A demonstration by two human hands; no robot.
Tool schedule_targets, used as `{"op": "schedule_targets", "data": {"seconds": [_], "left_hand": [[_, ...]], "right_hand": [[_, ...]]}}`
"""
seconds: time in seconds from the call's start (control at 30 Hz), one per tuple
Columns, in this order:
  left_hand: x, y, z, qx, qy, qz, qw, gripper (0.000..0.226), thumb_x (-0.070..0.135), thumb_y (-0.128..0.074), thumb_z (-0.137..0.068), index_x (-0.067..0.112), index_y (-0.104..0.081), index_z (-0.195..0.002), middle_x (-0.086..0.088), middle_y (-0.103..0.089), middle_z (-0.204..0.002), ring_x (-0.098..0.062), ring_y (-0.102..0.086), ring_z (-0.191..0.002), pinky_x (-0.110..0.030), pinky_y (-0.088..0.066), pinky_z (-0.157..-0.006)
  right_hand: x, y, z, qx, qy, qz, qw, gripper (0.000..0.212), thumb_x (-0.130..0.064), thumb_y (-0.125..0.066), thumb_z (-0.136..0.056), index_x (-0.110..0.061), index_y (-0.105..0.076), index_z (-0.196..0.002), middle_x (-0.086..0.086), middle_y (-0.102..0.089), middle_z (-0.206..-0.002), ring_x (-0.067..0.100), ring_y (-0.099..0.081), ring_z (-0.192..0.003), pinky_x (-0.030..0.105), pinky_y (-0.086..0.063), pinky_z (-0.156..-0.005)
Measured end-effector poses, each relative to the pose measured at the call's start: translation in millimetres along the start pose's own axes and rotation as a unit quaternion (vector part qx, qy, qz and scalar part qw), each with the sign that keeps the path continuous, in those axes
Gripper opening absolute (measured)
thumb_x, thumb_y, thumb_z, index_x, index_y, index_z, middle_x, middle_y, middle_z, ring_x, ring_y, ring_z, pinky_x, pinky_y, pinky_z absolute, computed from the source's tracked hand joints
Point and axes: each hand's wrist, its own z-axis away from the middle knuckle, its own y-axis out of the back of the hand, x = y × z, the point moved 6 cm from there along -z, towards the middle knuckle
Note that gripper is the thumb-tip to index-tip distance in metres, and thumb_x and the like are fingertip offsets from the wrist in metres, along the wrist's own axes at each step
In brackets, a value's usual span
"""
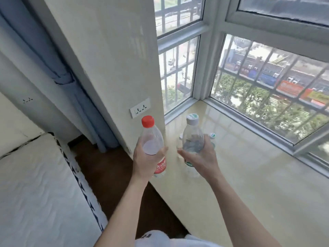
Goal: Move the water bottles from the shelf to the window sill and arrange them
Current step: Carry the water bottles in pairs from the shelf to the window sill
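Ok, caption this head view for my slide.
Left hand holds a red-capped bottle, right hand a white-capped bottle, above the sill.

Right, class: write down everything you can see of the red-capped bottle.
The red-capped bottle is clear plastic with a ribbed red screw cap and a red label with white lettering low on its body. It looks nearly empty, though the level is hard to judge. It is held about upright, tilted slightly, in the grip of the left hand, whose fingers wrap its middle. It hangs in the air at the sill's near edge, touching nothing else.
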Motion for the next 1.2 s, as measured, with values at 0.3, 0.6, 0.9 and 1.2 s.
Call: {"op": "schedule_targets", "data": {"seconds": [0.3,0.6,0.9,1.2], "left_hand": [[29,-134,-42,-0.217,-0.038,0.018,0.975,0.049,0.020,-0.087,-0.071,0.029,-0.062,-0.111,0.019,-0.065,-0.109,0.009,-0.057,-0.106,-0.025,-0.049,-0.092],[1,-229,-35,-0.348,-0.022,0.003,0.937,0.062,0.054,-0.081,-0.059,0.036,-0.059,-0.114,0.026,-0.062,-0.110,0.001,-0.056,-0.113,-0.033,-0.046,-0.101],[-87,-312,-13,-0.418,0.051,-0.023,0.907,0.050,0.011,-0.085,-0.073,0.019,-0.054,-0.112,0.004,-0.061,-0.092,0.007,-0.057,-0.065,-0.007,-0.046,-0.056],[-195,-395,-30,-0.408,0.034,-0.061,0.910,0.040,0.012,-0.085,-0.071,0.018,-0.055,-0.097,-0.004,-0.063,-0.090,-0.003,-0.059,-0.071,-0.012,-0.048,-0.061]], "right_hand": [[32,108,-1,0.216,-0.064,-0.033,0.974,0.073,-0.046,-0.090,-0.053,-0.033,-0.052,-0.113,-0.008,-0.067,-0.108,0.010,-0.068,-0.099,0.034,-0.056,-0.085],[87,153,30,0.329,-0.137,-0.018,0.934,0.068,-0.045,-0.090,-0.060,-0.034,-0.051,-0.115,-0.012,-0.067,-0.108,0.009,-0.068,-0.098,0.045,-0.057,-0.086],[189,176,26,0.362,-0.153,-0.028,0.919,0.061,-0.024,-0.090,-0.069,-0.031,-0.053,-0.117,-0.013,-0.067,-0.108,0.012,-0.067,-0.097,0.036,-0.056,-0.071],[329,182,-5,0.370,-0.168,-0.046,0.913,0.063,-0.020,-0.095,-0.064,-0.027,-0.056,-0.113,-0.025,-0.064,-0.108,0.009,-0.064,-0.104,0.040,-0.057,-0.080]]}}
